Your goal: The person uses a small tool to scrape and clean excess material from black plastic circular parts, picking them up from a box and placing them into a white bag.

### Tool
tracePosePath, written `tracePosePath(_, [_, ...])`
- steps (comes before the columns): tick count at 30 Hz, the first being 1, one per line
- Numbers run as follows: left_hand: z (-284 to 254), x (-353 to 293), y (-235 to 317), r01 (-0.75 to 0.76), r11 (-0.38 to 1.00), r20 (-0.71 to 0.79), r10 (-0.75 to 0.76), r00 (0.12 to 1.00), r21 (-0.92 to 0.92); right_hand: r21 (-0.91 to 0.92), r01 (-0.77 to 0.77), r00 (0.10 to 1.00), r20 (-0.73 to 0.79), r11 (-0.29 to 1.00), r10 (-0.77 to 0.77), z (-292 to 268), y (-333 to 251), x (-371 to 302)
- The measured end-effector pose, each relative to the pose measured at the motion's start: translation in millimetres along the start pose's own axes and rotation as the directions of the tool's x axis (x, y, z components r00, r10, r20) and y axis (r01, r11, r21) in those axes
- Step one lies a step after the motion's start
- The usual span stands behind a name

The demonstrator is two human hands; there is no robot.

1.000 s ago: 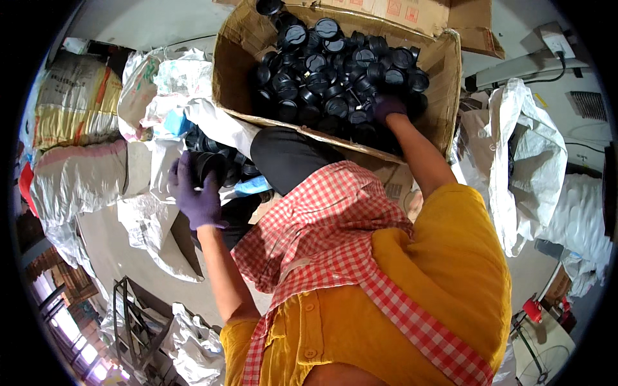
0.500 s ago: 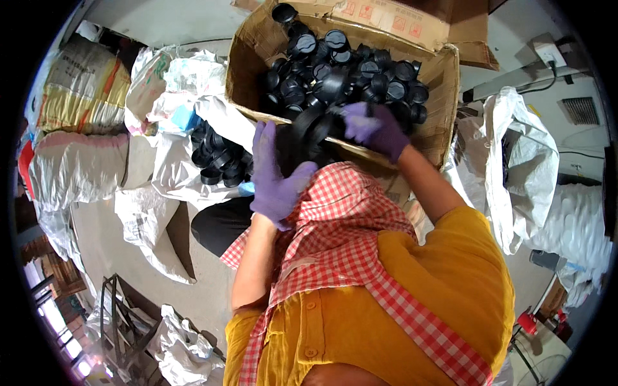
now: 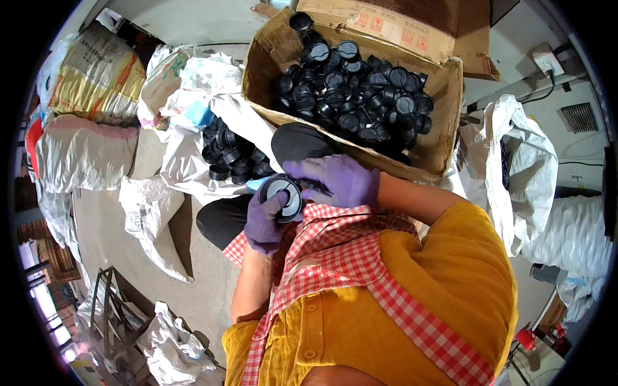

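Observation:
My left hand, in a purple glove, is closed round a black round cap, its thumb across the grey-looking inner disc. Close beside it, my right hand, also gloved in purple, has its fingers bent at the cap's right side. Something small and dark shows under those fingers, too hidden to name. Both hands are above my lap, over a red-and-white checked apron. Beyond them stands a cardboard box holding a heap of similar black caps.
Left of my knees, more black caps lie on a white woven sack. Stuffed sacks are stacked at the far left. An open white sack stands right of the box. A metal frame is at lower left.
My right hand has come back from the box's near edge to my lap. My left hand, open before, is now closed on a cap, and the two hands are together.

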State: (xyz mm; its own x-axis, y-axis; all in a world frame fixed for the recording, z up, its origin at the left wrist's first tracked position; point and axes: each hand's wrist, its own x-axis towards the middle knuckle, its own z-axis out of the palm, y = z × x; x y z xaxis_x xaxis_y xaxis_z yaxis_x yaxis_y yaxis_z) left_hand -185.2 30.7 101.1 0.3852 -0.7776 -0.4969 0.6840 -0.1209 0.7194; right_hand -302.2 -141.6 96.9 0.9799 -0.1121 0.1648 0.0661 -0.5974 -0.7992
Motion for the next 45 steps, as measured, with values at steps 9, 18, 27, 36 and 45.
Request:
tracePosePath(9, [1,-52,42,-0.776,-0.451,0.893,0.133,0.430,0.441,0.379,-0.598,0.577,0.815,0.707,0.051,5,-14,-16])
tracePosePath(18, [-94,-146,132,-0.507,0.253,-0.046,0.922,0.386,0.824,0.754,-0.636,0.760,0.649,0.168,-0.034,-11,55,-56])
tracePosePath(27, [29,-18,-6,-0.287,0.957,0.057,0.289,0.956,-0.040,0.997,0.060,0.998,-0.060,0.039,-0.001,15,2,33])
tracePosePath(36, [66,22,9,-0.367,-0.193,0.408,0.568,0.714,0.910,-0.112,-0.189,0.831,-0.547,0.976,0.099,3,80,63])
tracePosePath(45, [-30,62,68,-0.208,0.095,0.012,0.887,0.462,0.973,-0.015,-0.909,0.400,-0.313,0.417,0.861,-15,274,-3])
